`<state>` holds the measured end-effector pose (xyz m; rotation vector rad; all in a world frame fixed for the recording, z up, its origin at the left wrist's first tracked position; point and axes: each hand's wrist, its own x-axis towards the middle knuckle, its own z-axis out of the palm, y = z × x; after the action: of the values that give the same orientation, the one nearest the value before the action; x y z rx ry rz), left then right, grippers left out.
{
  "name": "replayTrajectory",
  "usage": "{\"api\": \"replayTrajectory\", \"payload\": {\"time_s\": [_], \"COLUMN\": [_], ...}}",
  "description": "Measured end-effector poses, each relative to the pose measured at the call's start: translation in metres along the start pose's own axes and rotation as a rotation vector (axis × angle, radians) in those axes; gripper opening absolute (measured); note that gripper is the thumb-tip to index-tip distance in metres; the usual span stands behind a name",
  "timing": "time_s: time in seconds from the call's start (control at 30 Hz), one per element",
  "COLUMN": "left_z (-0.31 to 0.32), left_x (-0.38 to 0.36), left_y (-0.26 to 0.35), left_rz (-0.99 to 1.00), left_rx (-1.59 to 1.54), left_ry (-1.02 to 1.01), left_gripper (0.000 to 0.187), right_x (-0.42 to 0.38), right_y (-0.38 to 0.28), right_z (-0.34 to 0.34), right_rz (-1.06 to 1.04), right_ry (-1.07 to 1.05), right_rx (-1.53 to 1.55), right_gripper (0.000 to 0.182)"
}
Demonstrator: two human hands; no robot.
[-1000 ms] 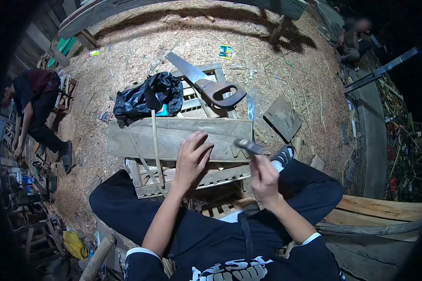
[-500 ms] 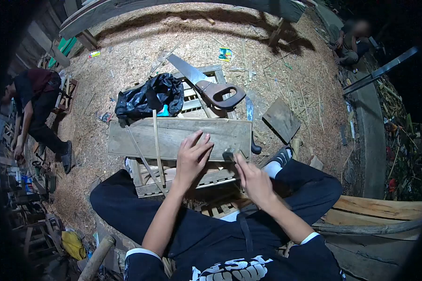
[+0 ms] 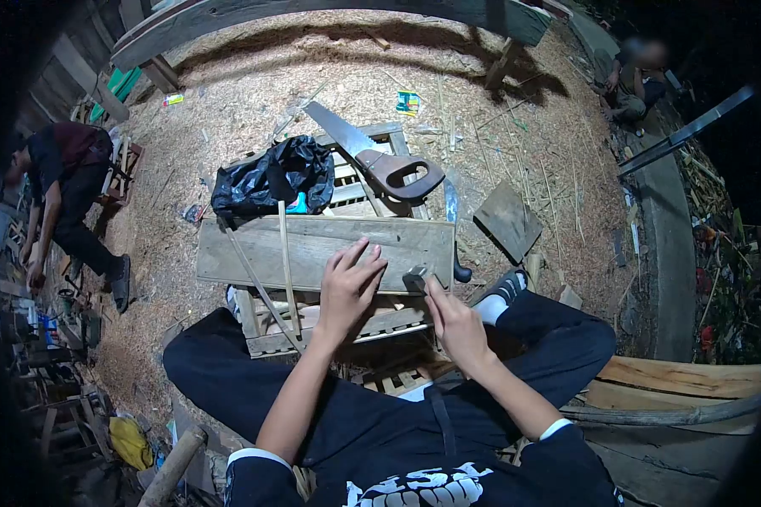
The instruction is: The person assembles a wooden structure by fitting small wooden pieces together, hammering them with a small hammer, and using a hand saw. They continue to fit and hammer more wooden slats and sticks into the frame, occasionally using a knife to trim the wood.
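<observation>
A long grey wooden board (image 3: 262, 245) lies across a slatted wooden crate (image 3: 338, 340) in front of me. My left hand (image 3: 348, 291) is over the board's near middle with its fingers spread, and I see nothing held in it. To its right, my right hand (image 3: 457, 317) is closed round a hammer (image 3: 414, 277); the dark head is at the board's near right part, and the handle is mostly hidden by my fingers. Two thin wooden strips, a pale one (image 3: 286, 262) and a greyer one (image 3: 254, 275), lie over the board's left part.
Beyond the board are a black plastic bag (image 3: 228, 190), a handsaw (image 3: 397, 173) and a dark-handled blade (image 3: 451, 207). A square wood piece (image 3: 507, 221) lies on the shavings to the right. One person (image 3: 68, 194) bends at the left; another person (image 3: 630, 84) sits far right.
The hammer head has shifted very slightly and looks sharper now. My left hand stays almost in place over the board. The whole view has moved a little.
</observation>
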<state>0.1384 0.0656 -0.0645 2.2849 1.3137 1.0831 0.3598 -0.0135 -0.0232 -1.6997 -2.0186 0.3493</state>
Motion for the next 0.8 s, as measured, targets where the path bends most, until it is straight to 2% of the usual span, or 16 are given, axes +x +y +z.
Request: {"api": "replayTrajectory", "payload": {"time_s": [0.2, 0.3, 0.37, 0.4, 0.47, 0.53, 0.63, 0.73, 0.8], "left_z": [0.001, 0.000, -0.001, -0.001, 0.000, -0.001, -0.002, -0.002, -0.001], "left_x": [0.000, -0.001, -0.001, 0.000, -0.002, 0.003, -0.002, -0.001, -0.002], "left_y": [0.001, -0.001, 0.000, 0.001, 0.001, -0.001, 0.000, 0.001, -0.002], "left_rz": [-0.018, -0.019, -0.024, -0.022, -0.021, -0.013, -0.012, -0.026, -0.016], "left_rx": [-0.004, -0.010, -0.003, 0.003, 0.005, 0.012, -0.009, 0.008, -0.008], "left_ry": [0.018, -0.010, -0.015, -0.019, -0.013, -0.002, -0.032, -0.015, -0.027], "left_gripper": [0.019, 0.019, 0.019, 0.019, 0.019, 0.019, 0.019, 0.020, 0.020], "right_x": [0.005, 0.009, 0.013, 0.008, -0.006, 0.002, 0.005, 0.013, 0.016], "right_y": [-0.002, -0.010, -0.014, -0.010, 0.007, 0.003, -0.004, -0.011, -0.018], "right_z": [-0.019, -0.027, -0.030, -0.025, -0.004, -0.008, -0.022, -0.030, -0.037], "right_rz": [0.022, 0.025, -0.024, -0.021, -0.019, -0.039, 0.007, -0.038, -0.036], "right_ry": [-0.123, -0.076, 0.144, 0.144, -0.116, -0.070, -0.150, -0.083, 0.099], "right_rx": [-0.075, -0.021, 0.143, 0.143, -0.064, -0.041, -0.065, -0.009, 0.094], "right_gripper": [0.042, 0.041, 0.041, 0.041, 0.042, 0.042, 0.042, 0.043, 0.045]}}
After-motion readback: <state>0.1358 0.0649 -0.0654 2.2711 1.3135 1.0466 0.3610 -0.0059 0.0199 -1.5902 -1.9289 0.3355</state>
